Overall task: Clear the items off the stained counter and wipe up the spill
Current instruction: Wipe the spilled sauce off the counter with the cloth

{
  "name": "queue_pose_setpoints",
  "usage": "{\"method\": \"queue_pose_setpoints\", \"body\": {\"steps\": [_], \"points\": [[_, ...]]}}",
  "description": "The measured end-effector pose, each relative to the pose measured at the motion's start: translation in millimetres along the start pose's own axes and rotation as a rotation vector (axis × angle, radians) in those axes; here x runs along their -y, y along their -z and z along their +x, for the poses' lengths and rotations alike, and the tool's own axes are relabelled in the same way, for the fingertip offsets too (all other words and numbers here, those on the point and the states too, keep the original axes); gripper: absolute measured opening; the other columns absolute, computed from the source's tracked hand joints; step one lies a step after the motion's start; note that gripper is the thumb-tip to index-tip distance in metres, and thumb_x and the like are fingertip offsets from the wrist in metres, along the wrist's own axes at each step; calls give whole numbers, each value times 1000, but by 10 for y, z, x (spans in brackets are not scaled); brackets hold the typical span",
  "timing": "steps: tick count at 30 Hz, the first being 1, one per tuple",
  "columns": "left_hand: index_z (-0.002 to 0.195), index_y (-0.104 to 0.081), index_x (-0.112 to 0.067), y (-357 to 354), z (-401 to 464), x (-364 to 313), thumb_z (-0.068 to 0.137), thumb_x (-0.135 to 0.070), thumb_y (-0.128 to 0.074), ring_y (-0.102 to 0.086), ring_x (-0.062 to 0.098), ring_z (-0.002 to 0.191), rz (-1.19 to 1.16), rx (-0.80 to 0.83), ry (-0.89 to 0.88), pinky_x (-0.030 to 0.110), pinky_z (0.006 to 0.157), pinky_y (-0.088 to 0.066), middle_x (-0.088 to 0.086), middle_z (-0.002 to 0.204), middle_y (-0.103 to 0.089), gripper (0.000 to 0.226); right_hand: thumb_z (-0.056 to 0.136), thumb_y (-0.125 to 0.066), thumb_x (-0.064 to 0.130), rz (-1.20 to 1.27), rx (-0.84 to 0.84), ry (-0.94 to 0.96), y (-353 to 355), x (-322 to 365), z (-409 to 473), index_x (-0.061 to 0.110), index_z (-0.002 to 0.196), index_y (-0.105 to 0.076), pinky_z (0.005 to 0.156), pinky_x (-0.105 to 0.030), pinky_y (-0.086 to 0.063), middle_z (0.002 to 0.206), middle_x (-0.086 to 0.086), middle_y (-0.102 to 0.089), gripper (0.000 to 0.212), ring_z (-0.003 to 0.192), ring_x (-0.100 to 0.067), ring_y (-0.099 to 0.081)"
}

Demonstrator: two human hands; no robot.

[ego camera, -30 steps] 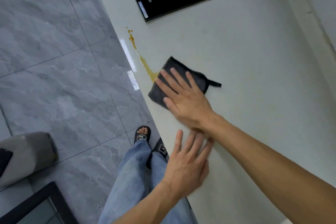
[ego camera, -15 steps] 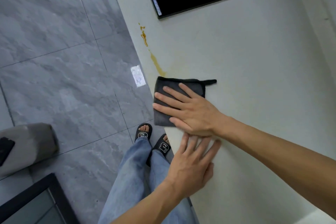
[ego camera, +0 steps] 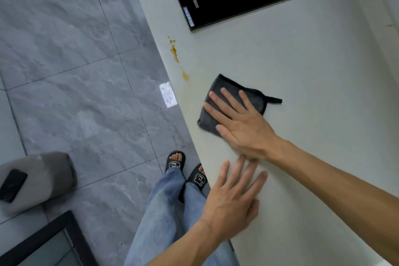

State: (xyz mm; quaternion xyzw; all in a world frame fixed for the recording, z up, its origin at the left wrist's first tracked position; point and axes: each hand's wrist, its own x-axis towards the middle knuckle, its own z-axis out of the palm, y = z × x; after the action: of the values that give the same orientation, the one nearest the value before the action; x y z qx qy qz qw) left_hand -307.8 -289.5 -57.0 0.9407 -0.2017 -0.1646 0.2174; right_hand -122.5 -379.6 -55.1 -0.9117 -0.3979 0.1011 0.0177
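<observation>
A folded dark grey cloth (ego camera: 218, 90) lies flat on the pale counter (ego camera: 302, 67), a little in from its front edge. My right hand (ego camera: 241, 123) presses down on it with fingers spread, covering its near half. A brownish-yellow spill (ego camera: 175, 54) runs in drops and a streak along the counter edge, just beyond and left of the cloth; a faint yellow smear lies between them. My left hand (ego camera: 232, 203) rests flat on the counter nearer to me, fingers apart, holding nothing.
A black glass gas hob (ego camera: 226, 0) is set into the counter at the far end. The wall rises along the right. Left of the counter lies grey tiled floor (ego camera: 75, 71), with a grey seat (ego camera: 41, 179) carrying a dark phone (ego camera: 13, 184), and my legs and slippers below.
My right hand has slid the cloth back from the counter edge toward the spill, after pulling it near. The streak next to the cloth is shorter than a second ago. My left hand has stayed put.
</observation>
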Motion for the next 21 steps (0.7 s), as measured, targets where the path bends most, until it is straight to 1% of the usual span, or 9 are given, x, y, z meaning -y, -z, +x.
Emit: {"method": "queue_pose_setpoints", "body": {"steps": [3, 5, 7, 10, 12, 15, 17, 19, 21], "points": [[161, -37, -26, 12, 23, 6, 96, -41, -51, -15, 34, 162, 18, 19, -11, 60, 127, -23, 6, 171, -28, 68, 106, -37, 41, -1, -48, 104, -7, 256, 339, 28, 163, -29, 127, -55, -14, 171, 1, -21, 59, 160, -24, -15], [159, -40, -26, 22, 19, 16, 95, -42, -52, -18, 34, 161, 17, 12, -24, 59, 126, -24, 6, 171, -29, 67, 106, -36, 42, 21, -67, 56, 31, 320, 698, 29, 163, -29, 127, -55, -14, 171, 2, -22, 58, 159, -23, -16], [156, -41, -26, 52, 24, 45, 94, -42, -52, -24, 33, 160, 19, 15, -38, 57, 124, -30, 6, 170, -31, 65, 106, -31, 43, 38, -52, -41, 101, 275, 1025, 30, 164, -25, 127, -54, -10, 172, 4, -17, 59, 160, -21, -12], [156, -40, -22, 115, 63, 127, 96, -37, -52, -28, 33, 155, 31, -6, -75, 54, 120, -36, 7, 170, -27, 63, 107, -25, 44, 54, -20, -115, 164, 116, 1210, 32, 165, -17, 128, -53, -6, 174, 6, -10, 60, 161, -19, -6], [154, -42, -20, 203, 133, 232, 96, -34, -52, -27, 33, 155, 25, -41, -66, 55, 120, -33, 10, 170, -26, 61, 108, -24, 44, 67, -15, -149, 155, 24, 1091, 31, 166, -15, 129, -52, -5, 174, 6, -7, 60, 161, -18, -3], [156, -43, -17, 413, 346, 456, 98, -33, -51, -19, 33, 160, 23, -97, 11, 61, 126, -23, 14, 169, -29, 61, 108, -25, 44, 122, -13, -276, 151, -76, 799, 30, 166, -9, 129, -51, -3, 174, 6, -1, 62, 161, -17, 3], [159, -39, -15, 554, 473, 600, 100, -33, -46, -13, 35, 162, 38, -88, 29, 64, 127, -18, 14, 168, -29, 62, 108, -34, 43, 269, -25, -329, 221, -111, 676, 28, 166, -9, 130, -46, -2, 174, 7, -2, 65, 160, -13, 3], [159, -38, -15, 626, 536, 724, 102, -35, -44, -15, 37, 161, 70, -68, -5, 66, 125, -20, 13, 169, -29, 61, 107, -45, 40, 429, -148, -418, 333, -159, 671, 25, 165, -17, 129, -38, -10, 173, 5, -15, 67, 159, -13, -10], [159, -39, -16, 627, 523, 802, 104, -38, -45, -18, 39, 160, 95, -51, -61, 67, 124, -22, 13, 171, -28, 59, 105, -50, 40, 418, -270, -585, 429, -263, 723, 20, 160, -30, 121, -37, -26, 162, -1, -36, 62, 150, -20, -30]]}}
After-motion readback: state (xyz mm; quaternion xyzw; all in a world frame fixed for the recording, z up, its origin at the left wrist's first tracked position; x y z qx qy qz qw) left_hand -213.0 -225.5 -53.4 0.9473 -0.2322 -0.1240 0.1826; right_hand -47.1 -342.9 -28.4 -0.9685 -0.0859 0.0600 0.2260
